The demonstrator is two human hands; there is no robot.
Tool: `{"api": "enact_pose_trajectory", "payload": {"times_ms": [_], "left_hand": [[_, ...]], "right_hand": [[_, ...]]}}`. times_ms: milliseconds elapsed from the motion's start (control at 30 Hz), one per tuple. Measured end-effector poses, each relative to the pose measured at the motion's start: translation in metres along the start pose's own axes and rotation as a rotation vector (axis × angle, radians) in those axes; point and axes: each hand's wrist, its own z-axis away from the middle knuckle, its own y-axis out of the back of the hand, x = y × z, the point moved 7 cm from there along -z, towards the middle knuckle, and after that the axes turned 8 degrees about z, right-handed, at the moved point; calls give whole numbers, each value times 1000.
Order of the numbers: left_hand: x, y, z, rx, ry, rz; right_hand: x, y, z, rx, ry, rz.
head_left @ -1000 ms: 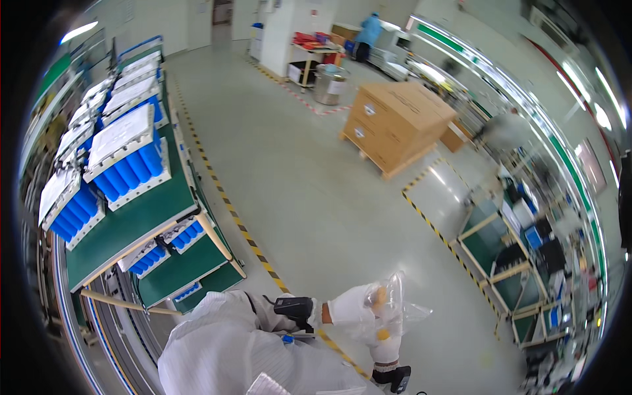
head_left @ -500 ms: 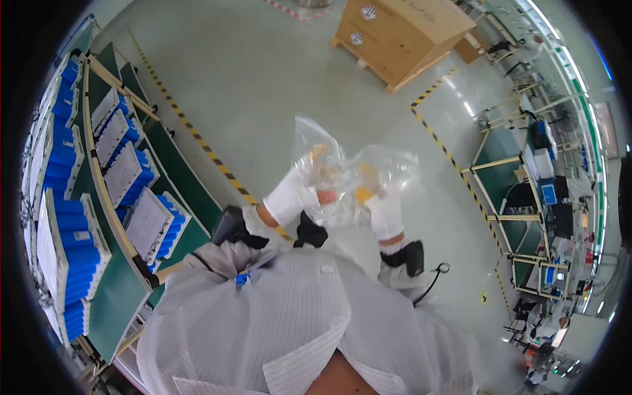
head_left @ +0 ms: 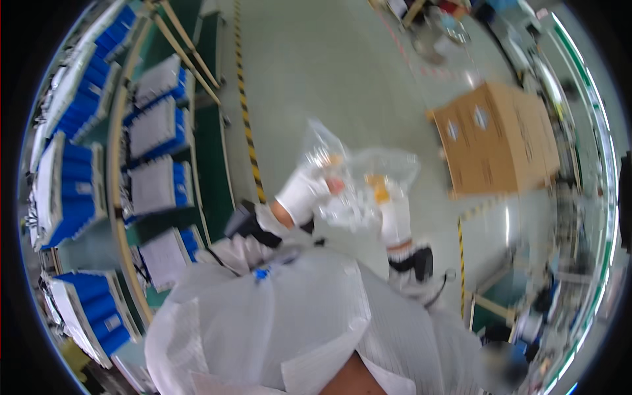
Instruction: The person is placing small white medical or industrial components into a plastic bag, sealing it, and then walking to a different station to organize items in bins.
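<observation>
In front of my body I hold clear plastic bags (head_left: 403, 163), crinkled and shiny, with their loose ends spread past my fingers. Whether it is one bag or two, I cannot tell. My left hand (head_left: 308, 192), in a white glove with the thumb tip bare, is closed on the plastic on the left. On the right, my right hand (head_left: 394, 209), also white-gloved, grips the plastic with orange-yellow showing at its fingers. What lies inside the plastic is blurred. Dark bands wrap both wrists over pale striped sleeves.
To my left, a green-shelved rack (head_left: 212, 151) carries several blue battery-like packs (head_left: 105, 316) with white end plates. A large cardboard carton (head_left: 477, 141) stands on the right. Yellow-black tape (head_left: 247, 125) lines the grey floor (head_left: 316, 66). Workbenches (head_left: 500, 296) fill the far right.
My view has turned: the carton has shifted right and nearer, and the left rack now runs more upright. Both hands keep hold of the plastic, close to the same place before me.
</observation>
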Motion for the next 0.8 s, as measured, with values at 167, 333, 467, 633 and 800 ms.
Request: {"api": "enact_pose_trajectory", "payload": {"times_ms": [167, 333, 467, 633, 800], "left_hand": [[78, -2, -143, -85, 14, -57], [183, -13, -248, -107, 10, -258], [233, -15, -359, -168, -29, -232], [322, 22, -507, 62, -145, -488], [433, 90, -634, 248, -544, -693]], "right_hand": [[43, 7, -157, -47, -208, -696], [87, 15, -314, -46, -295, -983], [82, -6, -444, -190, -320, -1128], [53, -27, -617, -495, -90, -611], [31, -59, -800, -674, -493, -986]]}}
